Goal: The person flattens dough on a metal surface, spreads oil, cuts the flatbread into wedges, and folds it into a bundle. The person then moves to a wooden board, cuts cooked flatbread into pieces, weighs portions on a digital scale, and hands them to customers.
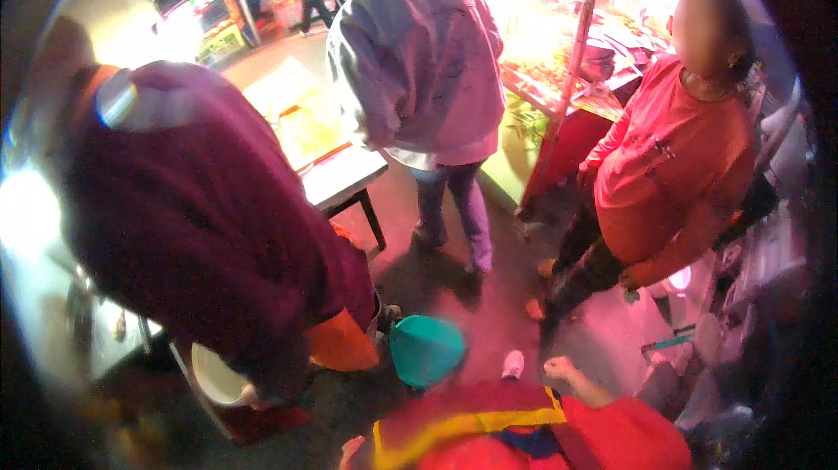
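My right hand (559, 368) hangs at my right side with its fingers curled, and I see nothing in it. Only a small part of my left hand (351, 450) shows at the bottom edge; its fingers are hidden. I wear a red garment with a yellow-edged, dark red front (471, 408). Ahead of me on the floor is a teal plastic tub or stool (427, 349), touched by neither hand. One of my pale shoes (513, 364) shows just beyond the garment.
A person in a dark jacket (196, 195) bends at left, a hand by a white bucket (219, 375). Another in a grey jacket (425, 64) stands ahead beside a white table (347, 175). Someone in a red top (681, 162) stands at right near a brightly lit stall (550, 71).
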`<state>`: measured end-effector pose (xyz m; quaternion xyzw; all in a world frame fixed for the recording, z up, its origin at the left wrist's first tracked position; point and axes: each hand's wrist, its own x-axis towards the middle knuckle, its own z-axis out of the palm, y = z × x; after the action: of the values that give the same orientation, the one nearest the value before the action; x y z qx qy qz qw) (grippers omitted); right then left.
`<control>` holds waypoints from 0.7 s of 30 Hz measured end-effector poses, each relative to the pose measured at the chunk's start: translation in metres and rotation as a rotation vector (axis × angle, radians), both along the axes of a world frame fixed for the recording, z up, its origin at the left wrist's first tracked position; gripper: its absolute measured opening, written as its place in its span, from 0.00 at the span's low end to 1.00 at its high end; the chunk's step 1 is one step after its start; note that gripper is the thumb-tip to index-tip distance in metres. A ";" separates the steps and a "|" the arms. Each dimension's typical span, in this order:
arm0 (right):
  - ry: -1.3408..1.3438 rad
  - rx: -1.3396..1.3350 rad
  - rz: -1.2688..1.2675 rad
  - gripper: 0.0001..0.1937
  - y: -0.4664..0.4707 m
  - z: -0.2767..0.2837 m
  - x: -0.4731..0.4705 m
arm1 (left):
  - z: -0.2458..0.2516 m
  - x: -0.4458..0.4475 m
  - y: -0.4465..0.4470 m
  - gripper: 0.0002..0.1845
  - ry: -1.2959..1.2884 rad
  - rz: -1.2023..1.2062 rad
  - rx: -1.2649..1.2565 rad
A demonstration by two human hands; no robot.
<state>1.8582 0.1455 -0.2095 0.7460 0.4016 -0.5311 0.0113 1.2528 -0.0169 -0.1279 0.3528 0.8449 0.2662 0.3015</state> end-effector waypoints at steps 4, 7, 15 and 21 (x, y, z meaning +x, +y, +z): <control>0.042 0.077 0.153 0.16 0.011 -0.034 0.047 | 0.004 0.068 0.035 0.11 0.028 0.024 0.000; -0.041 0.112 0.340 0.17 0.035 -0.050 0.079 | 0.015 0.117 0.073 0.11 0.043 0.029 0.012; -0.042 0.160 0.788 0.22 0.114 -0.166 0.205 | 0.035 0.252 0.167 0.11 -0.035 -0.029 0.084; -0.013 0.269 0.773 0.21 0.217 -0.080 0.119 | 0.047 0.279 0.212 0.10 -0.028 -0.006 0.074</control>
<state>1.9772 0.3625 -0.2896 0.5384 0.7181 -0.4258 0.1149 1.5322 0.1956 -0.0808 0.3625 0.8290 0.3015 0.3009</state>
